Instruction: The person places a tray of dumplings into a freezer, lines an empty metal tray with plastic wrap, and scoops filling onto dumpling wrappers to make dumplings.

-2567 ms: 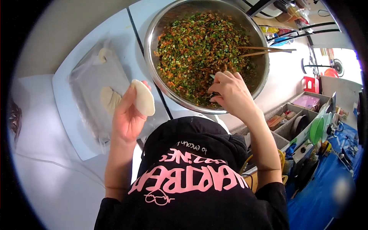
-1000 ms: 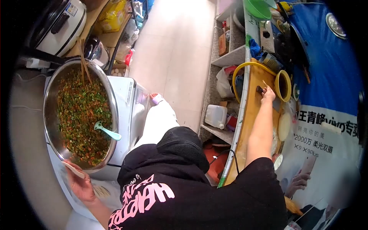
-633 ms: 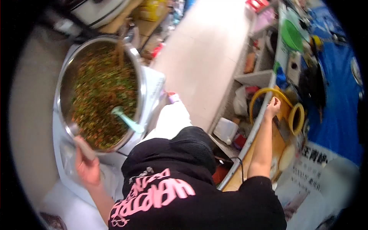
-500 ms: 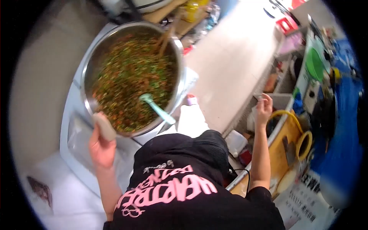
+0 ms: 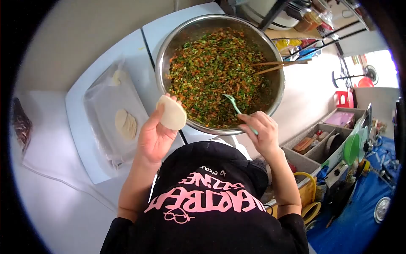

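A round, flat dough wrapper [image 5: 172, 113] is held in my left hand [image 5: 155, 137], thumb on one side and fingers behind it, beside the steel bowl's near left rim. My right hand [image 5: 263, 133] grips the handle of a pale green spoon [image 5: 231, 103] over the near right part of the bowl [image 5: 277, 95]. The spoon's head touches the chopped green and orange filling [image 5: 215, 72]. Two wooden chopsticks [image 5: 287, 62] lean out over the bowl's right rim. A small stack of wrappers [image 5: 126, 124] lies on a plastic-covered tray [image 5: 105, 101] to the left.
The bowl stands on a light blue table [image 5: 80, 122]. At the upper right is a shelf [image 5: 292, 33] with packages. Grey compartments [image 5: 304, 161], a green basin [image 5: 351, 144] and a yellow container [image 5: 312, 211] are on the right. A cable [image 5: 63, 182] runs at the lower left.
The view has swung back toward the bowl and tray. My right hand has come from the right-side counter to the bowl and taken hold of the spoon. The wrapper is still in my left hand.
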Demonstrator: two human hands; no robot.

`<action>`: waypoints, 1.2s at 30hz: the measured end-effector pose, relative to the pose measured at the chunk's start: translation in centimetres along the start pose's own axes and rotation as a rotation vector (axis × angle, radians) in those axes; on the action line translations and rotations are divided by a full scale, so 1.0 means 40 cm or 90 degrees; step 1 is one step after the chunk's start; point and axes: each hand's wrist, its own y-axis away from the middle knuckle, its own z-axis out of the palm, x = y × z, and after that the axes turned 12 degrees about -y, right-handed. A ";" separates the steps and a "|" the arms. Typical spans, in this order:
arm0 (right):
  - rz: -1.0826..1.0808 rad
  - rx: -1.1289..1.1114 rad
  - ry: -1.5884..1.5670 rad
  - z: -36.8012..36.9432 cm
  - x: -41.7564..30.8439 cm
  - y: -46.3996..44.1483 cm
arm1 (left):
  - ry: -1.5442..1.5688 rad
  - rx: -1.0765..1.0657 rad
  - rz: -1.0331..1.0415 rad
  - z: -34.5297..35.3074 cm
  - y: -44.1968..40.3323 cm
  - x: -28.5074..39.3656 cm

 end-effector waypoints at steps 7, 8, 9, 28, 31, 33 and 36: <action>0.260 0.100 -0.170 0.008 -0.018 -0.050 | 0.016 0.016 -0.023 0.000 -0.004 0.037; 0.260 0.092 -0.166 0.011 -0.016 -0.051 | 0.024 0.018 -0.020 -0.002 -0.007 0.044; 0.269 0.079 -0.187 0.014 -0.016 -0.046 | 0.018 0.018 -0.016 -0.001 -0.008 0.051; 0.281 -0.013 -0.329 -0.071 -0.010 -0.005 | -0.135 0.097 0.013 -0.012 -0.025 0.086; 0.363 0.126 -0.330 -0.050 -0.023 -0.003 | -0.131 0.098 0.001 0.008 -0.030 0.077; 0.372 0.131 -0.364 -0.036 -0.027 0.006 | -0.139 0.090 -0.006 0.013 -0.031 0.075; 0.414 0.134 -0.327 -0.019 -0.045 0.019 | -0.156 0.087 -0.008 0.017 -0.033 0.070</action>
